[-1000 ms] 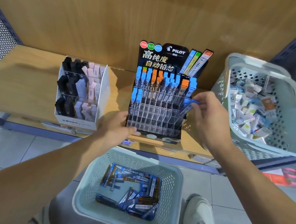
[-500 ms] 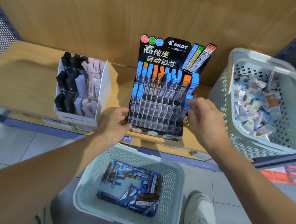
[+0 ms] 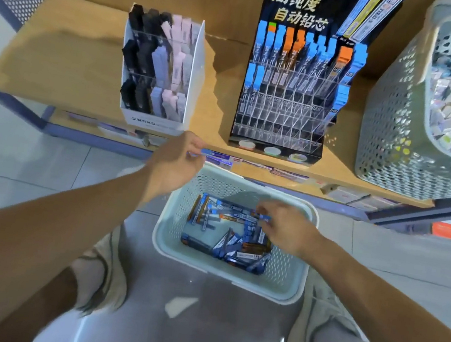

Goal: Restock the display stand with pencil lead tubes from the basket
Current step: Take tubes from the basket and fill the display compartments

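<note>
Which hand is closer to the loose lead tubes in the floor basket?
Right. The right hand is down among the lead tubes, pinching one. The left hand is above the floor basket rim, near the shelf edge.

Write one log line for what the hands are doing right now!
right hand: pinching blue-capped lead tube in pale green plastic floor basket | left hand: holding blue tube near shelf edge | black acrylic display stand: lower rows empty
</note>
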